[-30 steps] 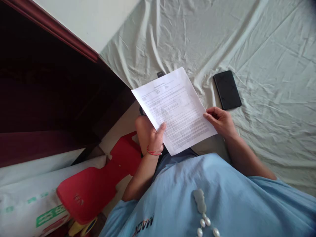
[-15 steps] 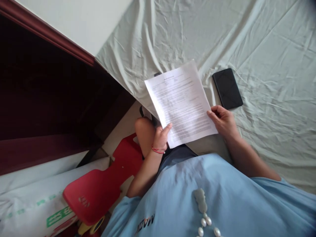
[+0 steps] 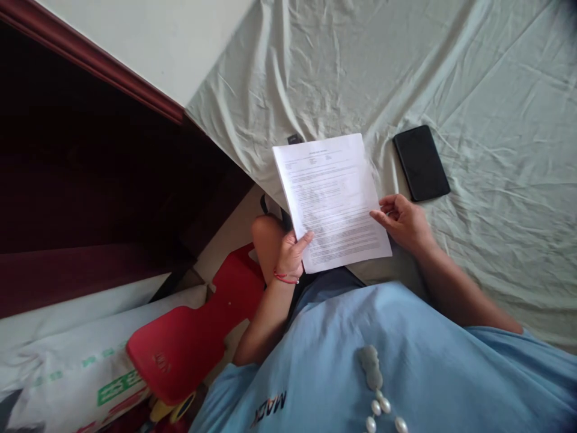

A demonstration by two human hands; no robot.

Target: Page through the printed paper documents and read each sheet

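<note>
In the head view, a thin stack of white, printed paper sheets (image 3: 336, 198) is held over the edge of a wrinkled, pale grey-green cloth (image 3: 496, 180), its left edge clamped by the left hand (image 3: 292, 254). The right hand (image 3: 402, 224) is placed at the right edge; whether paper is pinched there cannot be told. The upper right corner, lifted half a second ago, has been lowered, so the page is apparently flatter for reading.

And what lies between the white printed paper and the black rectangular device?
In the head view, wrinkled pale-green fabric lies between the paper and the device; the right hand is just below that stretch.
</note>
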